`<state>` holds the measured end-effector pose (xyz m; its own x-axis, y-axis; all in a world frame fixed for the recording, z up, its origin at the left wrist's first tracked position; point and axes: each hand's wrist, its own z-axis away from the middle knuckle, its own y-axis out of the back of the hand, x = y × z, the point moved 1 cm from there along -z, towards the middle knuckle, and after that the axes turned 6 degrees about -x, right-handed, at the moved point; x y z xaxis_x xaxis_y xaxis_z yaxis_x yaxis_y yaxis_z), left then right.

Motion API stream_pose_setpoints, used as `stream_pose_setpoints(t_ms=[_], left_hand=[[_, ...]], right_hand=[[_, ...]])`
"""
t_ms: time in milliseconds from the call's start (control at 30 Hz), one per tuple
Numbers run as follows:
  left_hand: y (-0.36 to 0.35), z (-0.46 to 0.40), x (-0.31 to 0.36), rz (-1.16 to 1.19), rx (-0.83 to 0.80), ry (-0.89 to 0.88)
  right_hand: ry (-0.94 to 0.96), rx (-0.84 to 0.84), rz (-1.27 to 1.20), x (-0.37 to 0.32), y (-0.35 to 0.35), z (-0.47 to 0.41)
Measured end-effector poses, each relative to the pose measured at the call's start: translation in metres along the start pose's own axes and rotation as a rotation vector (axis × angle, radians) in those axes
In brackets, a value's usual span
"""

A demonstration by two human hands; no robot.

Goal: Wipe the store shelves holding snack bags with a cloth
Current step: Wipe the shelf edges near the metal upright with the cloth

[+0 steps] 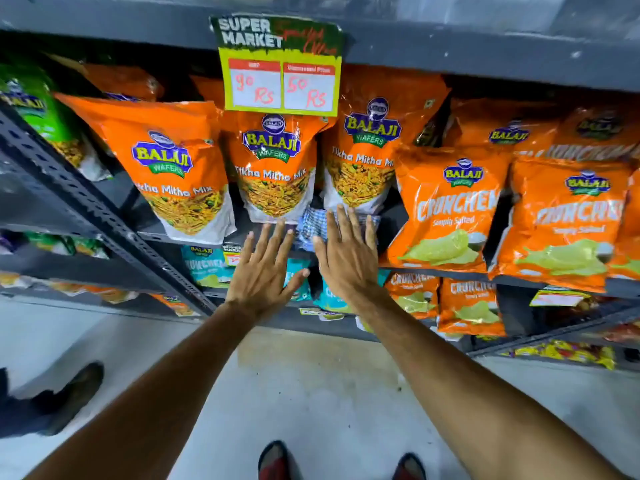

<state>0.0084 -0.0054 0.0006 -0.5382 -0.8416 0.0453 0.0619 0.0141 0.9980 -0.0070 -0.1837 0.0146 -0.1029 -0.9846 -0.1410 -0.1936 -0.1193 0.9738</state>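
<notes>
A blue-and-white checked cloth [313, 227] lies on the dark metal shelf [194, 233] between the orange snack bags. My right hand [346, 252] lies flat on the cloth with straight fingers, below the third Tikha Mitha Mix bag [363, 154]. My left hand [265, 268] is spread flat just left of the cloth, fingertips at the bottom of the middle Tikha Mitha Mix bag [273, 168]. Another such bag [173, 164] leans to the left.
Orange Crunchex bags [446, 209] stand to the right on the same shelf, more on lower shelves [467, 303]. A price sign [280, 67] hangs from the shelf above. A slotted upright [86, 202] runs diagonally at left. Another person's shoe [69, 396] is on the floor at left.
</notes>
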Motion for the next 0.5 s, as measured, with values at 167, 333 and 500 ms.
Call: stream_pose_setpoints(t_ms=[167,333,500], left_hand=[[-0.02,0.0,-0.009,0.003,-0.006,0.04],[-0.025,-0.001,-0.017,0.006,-0.006,0.016],[-0.028,0.0,-0.015,0.0,-0.013,0.029]], right_hand=[[-0.099,-0.064,0.048,-0.007,-0.019,0.0],[-0.177,-0.051,0.042,-0.014,-0.032,-0.002],[-0.179,-0.009,0.059,-0.014,-0.039,-0.01]])
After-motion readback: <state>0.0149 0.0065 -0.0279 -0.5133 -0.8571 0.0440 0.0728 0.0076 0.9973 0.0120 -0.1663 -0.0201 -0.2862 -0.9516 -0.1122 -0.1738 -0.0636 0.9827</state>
